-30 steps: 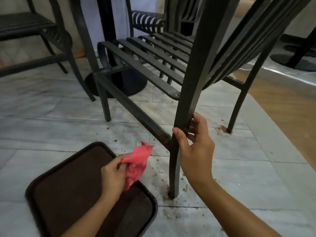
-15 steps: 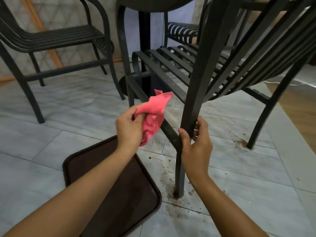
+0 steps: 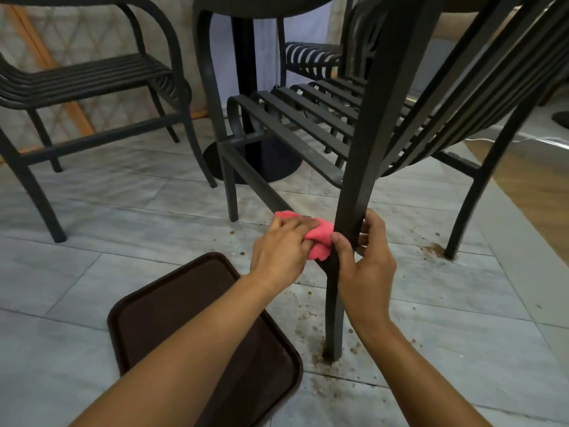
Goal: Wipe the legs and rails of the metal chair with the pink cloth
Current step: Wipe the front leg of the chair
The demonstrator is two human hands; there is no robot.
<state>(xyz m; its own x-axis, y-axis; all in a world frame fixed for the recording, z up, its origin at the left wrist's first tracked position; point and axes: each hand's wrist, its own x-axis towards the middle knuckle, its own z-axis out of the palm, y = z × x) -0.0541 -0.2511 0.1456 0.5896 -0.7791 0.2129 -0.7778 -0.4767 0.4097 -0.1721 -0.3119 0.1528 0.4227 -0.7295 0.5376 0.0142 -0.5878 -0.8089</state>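
Observation:
A dark metal chair (image 3: 311,131) with a slatted seat stands in front of me on the tiled floor. My right hand (image 3: 366,254) grips its near leg (image 3: 354,167) about halfway down. My left hand (image 3: 281,248) holds the bunched pink cloth (image 3: 317,240) and presses it on the low side rail (image 3: 255,177) where the rail meets that leg. The joint itself is hidden under the cloth and my fingers.
A dark brown tray (image 3: 172,322) lies on the floor under my left forearm. Brown crumbs and dirt (image 3: 317,359) are scattered around the leg's foot. Another metal chair (image 3: 86,84) stands at the left, and a round table base (image 3: 255,161) sits behind the chair.
My left hand lifted the pink cloth up from over the tray, then brought it down onto the side rail beside the leg. My right hand kept its grip on the leg.

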